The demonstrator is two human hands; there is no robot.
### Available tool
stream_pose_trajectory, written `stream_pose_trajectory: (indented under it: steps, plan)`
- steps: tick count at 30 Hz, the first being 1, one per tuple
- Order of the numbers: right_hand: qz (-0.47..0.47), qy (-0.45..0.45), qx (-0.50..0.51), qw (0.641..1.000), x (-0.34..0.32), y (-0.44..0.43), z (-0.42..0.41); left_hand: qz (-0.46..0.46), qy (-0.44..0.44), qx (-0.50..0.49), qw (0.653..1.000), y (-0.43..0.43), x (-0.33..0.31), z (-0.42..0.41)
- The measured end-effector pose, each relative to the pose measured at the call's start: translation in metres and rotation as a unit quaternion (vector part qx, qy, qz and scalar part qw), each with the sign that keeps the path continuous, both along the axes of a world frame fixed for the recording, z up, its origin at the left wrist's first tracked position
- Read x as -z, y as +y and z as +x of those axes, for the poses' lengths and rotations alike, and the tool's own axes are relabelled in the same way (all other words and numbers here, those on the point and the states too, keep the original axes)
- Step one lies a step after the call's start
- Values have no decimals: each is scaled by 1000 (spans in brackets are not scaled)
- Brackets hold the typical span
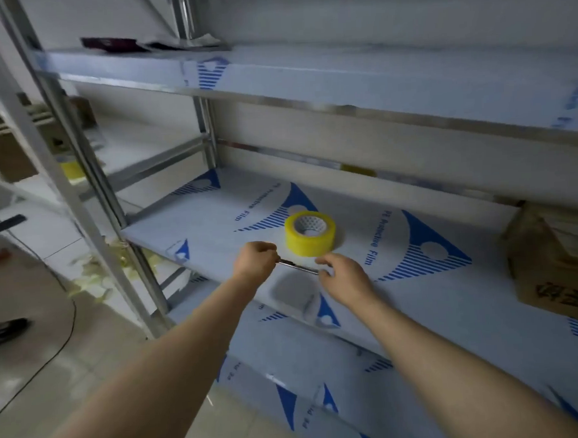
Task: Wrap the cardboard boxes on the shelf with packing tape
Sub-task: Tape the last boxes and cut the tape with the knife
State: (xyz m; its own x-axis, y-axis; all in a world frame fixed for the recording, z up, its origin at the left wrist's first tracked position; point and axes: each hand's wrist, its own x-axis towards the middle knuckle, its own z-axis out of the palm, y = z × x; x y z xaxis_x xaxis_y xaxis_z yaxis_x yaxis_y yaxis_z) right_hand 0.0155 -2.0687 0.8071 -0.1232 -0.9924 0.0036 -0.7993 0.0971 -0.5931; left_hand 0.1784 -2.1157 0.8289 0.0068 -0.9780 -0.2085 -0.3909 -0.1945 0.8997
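**A:** Where is the tape?

**B:** The yellow tape roll [310, 232] lies flat on the middle shelf [198, 230], hole upward. It is just beyond both hands and touches neither.

**A:** And the hands?

**B:** The left hand [254, 260] has its grip curled round 1 end of a thin metal tool [297, 267]. The right hand [344, 278] pinches the other end with its fingertips. The tool hangs between the 2 hands just above the shelf, in front of the roll. It is too blurred to tell what kind of tool it is.

**A:** Any boxes?

**B:** 1 cardboard box [558, 271] stands on the same shelf at the far right, well apart from the hands, with dark printing on its side.

**A:** What else?

**B:** Blue-and-white protective film covers the shelf. Yellowish scraps [93, 279] lie on the floor by the rack's leg, and a dark cable [72, 317] curves across the floor near them.
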Motion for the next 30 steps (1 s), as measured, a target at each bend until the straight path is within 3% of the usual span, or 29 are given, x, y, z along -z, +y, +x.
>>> stream_pose_trajectory:
  steps: [8,17,23,27,30]
  plan:
    - [-21,81,89,992,4,-73,52,17,-2,17,1000,-61,4,103]
    - [48,201,108,972,18,-126,45,37,17,62,997,-120,9,99]
    - [98,162,95,977,22,-162,51,60,26,79,995,-160,6,86]
    - [-26,-10,144,989,10,-188,52,53,26,110,992,-187,-1,71]
    - [-48,-100,148,983,-2,-198,53,30,-36,193,980,-195,0,56]
